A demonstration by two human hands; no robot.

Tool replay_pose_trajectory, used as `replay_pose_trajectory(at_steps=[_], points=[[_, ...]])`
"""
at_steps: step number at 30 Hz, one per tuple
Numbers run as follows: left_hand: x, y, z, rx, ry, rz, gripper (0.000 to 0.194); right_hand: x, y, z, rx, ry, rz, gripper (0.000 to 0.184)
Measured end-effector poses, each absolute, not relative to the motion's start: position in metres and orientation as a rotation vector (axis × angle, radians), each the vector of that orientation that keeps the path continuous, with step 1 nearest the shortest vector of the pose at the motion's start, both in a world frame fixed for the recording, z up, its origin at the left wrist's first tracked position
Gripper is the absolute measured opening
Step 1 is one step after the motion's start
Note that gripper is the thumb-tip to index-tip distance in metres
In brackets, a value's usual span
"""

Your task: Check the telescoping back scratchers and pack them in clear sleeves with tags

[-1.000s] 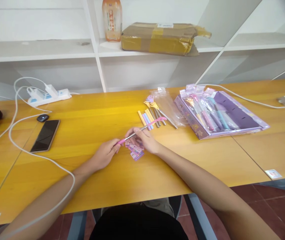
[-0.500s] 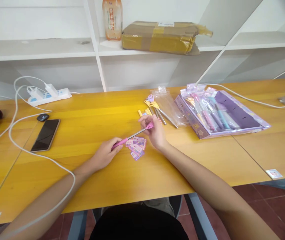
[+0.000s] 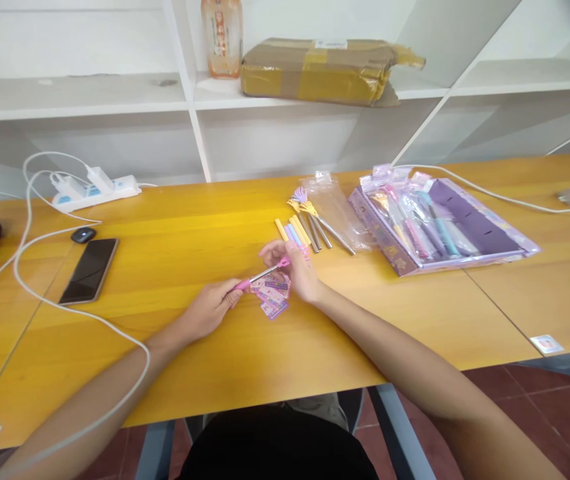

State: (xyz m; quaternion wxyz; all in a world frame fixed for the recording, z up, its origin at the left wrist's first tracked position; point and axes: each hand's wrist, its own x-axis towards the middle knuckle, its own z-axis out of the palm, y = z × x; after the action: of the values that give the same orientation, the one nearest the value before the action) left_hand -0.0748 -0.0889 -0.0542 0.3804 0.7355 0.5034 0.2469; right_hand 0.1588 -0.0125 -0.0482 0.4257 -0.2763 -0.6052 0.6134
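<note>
A pink back scratcher (image 3: 265, 273) with a metal rod slants between my two hands above the table. My left hand (image 3: 211, 308) is closed around its pink handle. At the other end, my right hand (image 3: 301, 272) grips the pink head, which its fingers partly cover. Under the rod lies a small pile of pink and purple printed cards (image 3: 273, 303). Just beyond my right hand are several loose handle tubes (image 3: 295, 231) in yellow, blue and purple. Behind them rest metal rods with yellow and purple hand-shaped heads (image 3: 307, 205).
A clear plastic bag (image 3: 337, 210) lies beside the rods. To the right stands a purple display box (image 3: 489, 212) holding bagged back scratchers (image 3: 422, 227). A phone (image 3: 89, 271), power strip (image 3: 97, 193) and white cable (image 3: 85, 319) are on the left. A taped carton (image 3: 315, 70) sits on the shelf.
My right hand has moved left and slightly down, toward my left hand. Less of the back scratcher's metal rod shows between them. The loose handle tubes are now more visible.
</note>
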Motion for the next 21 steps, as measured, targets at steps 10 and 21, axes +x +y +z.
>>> replay_pose_trajectory(at_steps=[10,21], points=[[-0.074,-0.089,-0.054,1.89,1.292,0.62,0.037,0.15,-0.02,-0.06,-0.614,-1.47,1.608,0.067],[-0.073,-0.089,-0.053,1.881,1.291,0.612,0.038,0.142,-0.028,-0.064,-0.574,-1.509,1.637,0.067]])
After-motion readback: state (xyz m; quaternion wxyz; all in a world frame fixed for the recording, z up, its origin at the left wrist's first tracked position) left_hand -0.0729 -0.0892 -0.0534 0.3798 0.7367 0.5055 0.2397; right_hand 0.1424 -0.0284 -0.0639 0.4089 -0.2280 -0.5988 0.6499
